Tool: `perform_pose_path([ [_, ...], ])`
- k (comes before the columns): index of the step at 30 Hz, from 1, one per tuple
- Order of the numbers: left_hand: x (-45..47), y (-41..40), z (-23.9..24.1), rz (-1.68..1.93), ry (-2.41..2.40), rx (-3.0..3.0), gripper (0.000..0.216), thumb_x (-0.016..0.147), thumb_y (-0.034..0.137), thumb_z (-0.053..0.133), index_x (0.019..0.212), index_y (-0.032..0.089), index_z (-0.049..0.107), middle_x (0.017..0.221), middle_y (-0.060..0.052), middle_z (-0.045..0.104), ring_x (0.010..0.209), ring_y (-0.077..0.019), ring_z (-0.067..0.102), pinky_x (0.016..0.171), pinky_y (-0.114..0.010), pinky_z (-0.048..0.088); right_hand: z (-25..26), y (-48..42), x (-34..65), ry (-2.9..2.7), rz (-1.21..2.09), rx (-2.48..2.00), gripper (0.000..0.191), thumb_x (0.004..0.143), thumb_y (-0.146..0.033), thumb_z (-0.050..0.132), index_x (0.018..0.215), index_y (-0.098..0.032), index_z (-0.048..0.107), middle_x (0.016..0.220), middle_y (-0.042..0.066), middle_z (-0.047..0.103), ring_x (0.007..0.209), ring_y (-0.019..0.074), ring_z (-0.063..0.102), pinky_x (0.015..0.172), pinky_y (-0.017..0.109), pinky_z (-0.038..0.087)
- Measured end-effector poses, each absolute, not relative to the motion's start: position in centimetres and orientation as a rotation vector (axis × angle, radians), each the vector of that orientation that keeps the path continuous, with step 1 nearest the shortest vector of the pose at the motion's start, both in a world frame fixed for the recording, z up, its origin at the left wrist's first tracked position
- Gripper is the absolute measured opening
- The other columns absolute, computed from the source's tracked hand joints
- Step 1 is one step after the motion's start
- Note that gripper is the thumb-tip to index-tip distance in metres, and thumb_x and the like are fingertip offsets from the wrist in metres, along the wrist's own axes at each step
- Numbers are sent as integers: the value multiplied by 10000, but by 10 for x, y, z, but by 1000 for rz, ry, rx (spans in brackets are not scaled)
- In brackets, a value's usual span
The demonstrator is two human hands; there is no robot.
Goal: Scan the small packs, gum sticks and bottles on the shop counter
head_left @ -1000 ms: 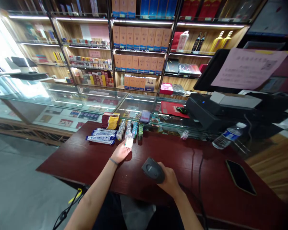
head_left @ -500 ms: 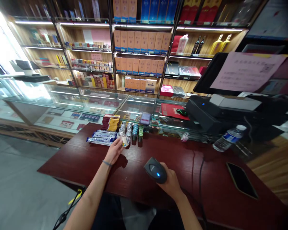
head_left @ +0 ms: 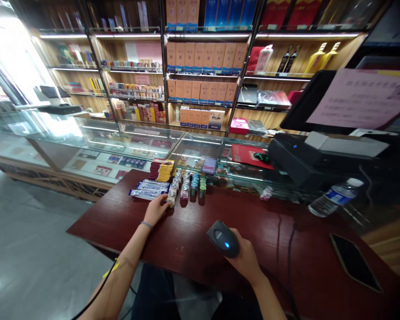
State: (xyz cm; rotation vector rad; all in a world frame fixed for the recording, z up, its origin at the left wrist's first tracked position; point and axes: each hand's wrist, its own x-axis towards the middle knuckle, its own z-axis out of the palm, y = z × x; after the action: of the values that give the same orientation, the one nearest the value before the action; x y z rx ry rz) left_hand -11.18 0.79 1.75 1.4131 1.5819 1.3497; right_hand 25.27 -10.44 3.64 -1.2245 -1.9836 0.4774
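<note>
Farthest left on the dark red table [head_left: 120, 222] lie long blue-and-white wrapped packets [head_left: 149, 189], their print too small to read. Just behind them sits a stack of red and yellow packs [head_left: 162, 169], likewise unreadable. The left hand [head_left: 156, 209] reaches up to the near left end of the rows of little bottles [head_left: 190, 186]. Its fingertips are closed on a small clear bottle [head_left: 171, 198] that stands on the table there; the grip looks like a pinch, though the fingers hide most of it. The bottle caps run clear, then blue, then green toward the right.

Nearer and to the right, the right hand [head_left: 248, 262] is wrapped around a black barcode scanner [head_left: 223, 239], a blue light glowing on its top. Its cable [head_left: 288, 249] trails away across the table.

Farther right a water bottle [head_left: 335, 198] lies on its side, label blurred. A dark phone [head_left: 355, 262] rests flat near the right edge. Above, a pink sheet [head_left: 360, 98] carries printed lines that cannot be made out and is cut off at the frame.
</note>
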Motion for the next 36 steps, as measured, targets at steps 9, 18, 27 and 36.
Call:
perform_pose_path([
  [9, -112, 13, 13, 1316, 1633, 1573, 359, 713, 269, 769, 1065, 277, 698, 1090, -73, 701, 1078, -293, 611, 1054, -387, 398, 41, -104, 251, -1975, 484, -1219, 401, 756, -218, 618, 1142, -233, 510, 787, -8, 715, 625, 181, 680, 572, 238, 455],
  [18, -113, 9, 13, 1367, 1616, 1536, 411, 704, 274, 788, 1104, 284, 695, 1111, -68, 689, 1087, -286, 606, 1060, -375, 397, 43, -104, 252, -1978, 490, -1234, 383, 755, -238, 619, 1124, -228, 517, 783, 4, 721, 619, 192, 682, 581, 246, 470],
  [27, -61, -17, 37, 1524, 1504, 1548, 352, 768, 324, 761, 1106, 262, 683, 974, -59, 640, 1004, -260, 592, 1004, -390, 454, 44, -102, 277, -1887, 493, -1330, 419, 714, -201, 618, 1123, -224, 529, 778, 1, 710, 632, 172, 672, 589, 217, 477],
  [36, 109, 9, 39, 1368, 892, 1136, 322, 692, 114, 795, 982, 224, 708, 1041, -84, 645, 1120, -264, 583, 1008, -373, 464, 51, -115, 344, -1728, 304, -1519, 364, 702, -208, 632, 1062, -234, 578, 796, 10, 745, 685, 201, 726, 589, 230, 503],
])
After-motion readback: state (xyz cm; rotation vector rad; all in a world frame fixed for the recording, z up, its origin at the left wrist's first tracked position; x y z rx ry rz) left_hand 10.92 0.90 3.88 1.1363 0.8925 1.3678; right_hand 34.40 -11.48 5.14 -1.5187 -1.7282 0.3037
